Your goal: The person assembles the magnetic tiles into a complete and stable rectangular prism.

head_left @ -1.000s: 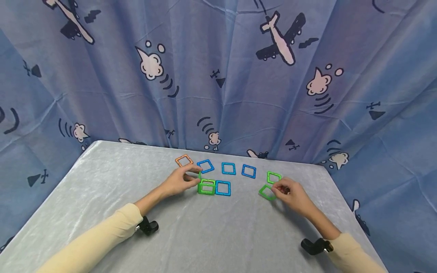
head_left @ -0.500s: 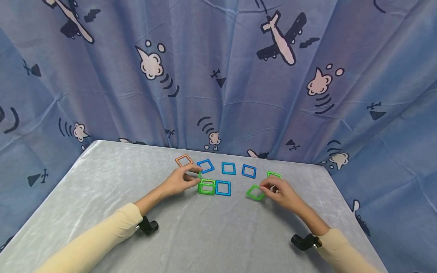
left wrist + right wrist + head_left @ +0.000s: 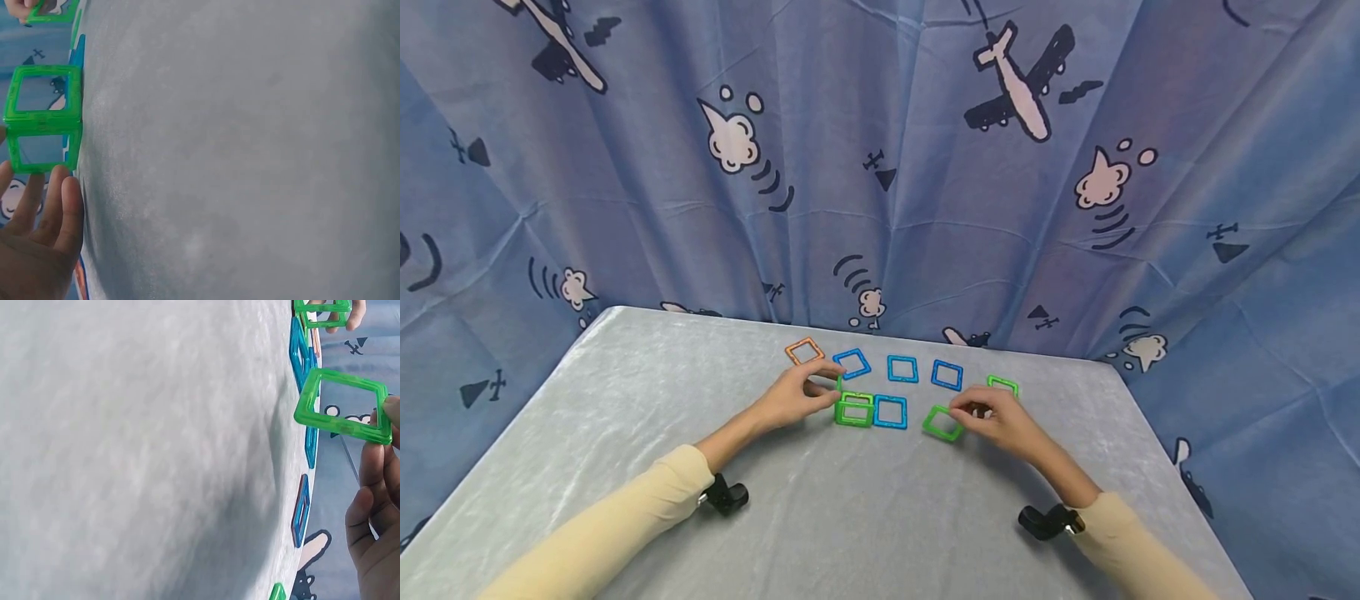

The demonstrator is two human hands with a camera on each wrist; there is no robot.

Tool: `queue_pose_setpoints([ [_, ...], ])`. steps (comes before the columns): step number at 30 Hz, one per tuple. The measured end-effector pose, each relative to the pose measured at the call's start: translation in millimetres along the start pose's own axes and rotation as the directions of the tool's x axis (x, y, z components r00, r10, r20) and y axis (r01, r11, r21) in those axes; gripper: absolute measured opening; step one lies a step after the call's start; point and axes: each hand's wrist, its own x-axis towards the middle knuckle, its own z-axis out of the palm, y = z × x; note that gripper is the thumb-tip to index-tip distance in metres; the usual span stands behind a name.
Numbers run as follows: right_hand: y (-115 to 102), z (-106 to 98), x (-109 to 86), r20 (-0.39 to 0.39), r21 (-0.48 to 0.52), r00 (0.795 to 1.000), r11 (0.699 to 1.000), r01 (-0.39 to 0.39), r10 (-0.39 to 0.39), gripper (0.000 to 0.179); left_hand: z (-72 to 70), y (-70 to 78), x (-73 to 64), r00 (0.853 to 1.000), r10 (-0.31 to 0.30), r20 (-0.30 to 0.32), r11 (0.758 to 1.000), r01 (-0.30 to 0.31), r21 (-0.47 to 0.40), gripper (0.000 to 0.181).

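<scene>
Green, see-through plastic makes the loose square [image 3: 340,427] that my right hand [image 3: 996,414] pinches by one edge, thumb on one side and fingers on the other. It is off the table [image 3: 850,517], near the front, to the right of the blue square [image 3: 891,425] and apart from it. That blue one lies flat, touching the small green box [image 3: 42,119]. My left hand [image 3: 788,398] has its fingers on the left standing side of that box; I can't tell if they pinch it or just touch it. I think this step is adding one more piece, with my left hand there to keep the box steady. The next move, I'd say, calls for carrying the square left and turning it so its edge lines up with the box, slow and soft so nothing tips. Right now it hangs tilted, with a corner pointing left toward the blue square. All its sides look about the same, so it has no long way.
</scene>
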Motion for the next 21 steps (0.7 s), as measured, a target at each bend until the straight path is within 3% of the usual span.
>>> queue_pose_setpoints([
  [21, -2.8, 23.4, 20.7, 0.025, 0.113, 0.999, 0.993, 0.033, -0.036, 0.01, 0.4, -1.1, 0.4, 1.0, 0.02, -0.006, 1.0, -0.02, 0.014, 0.041],
])
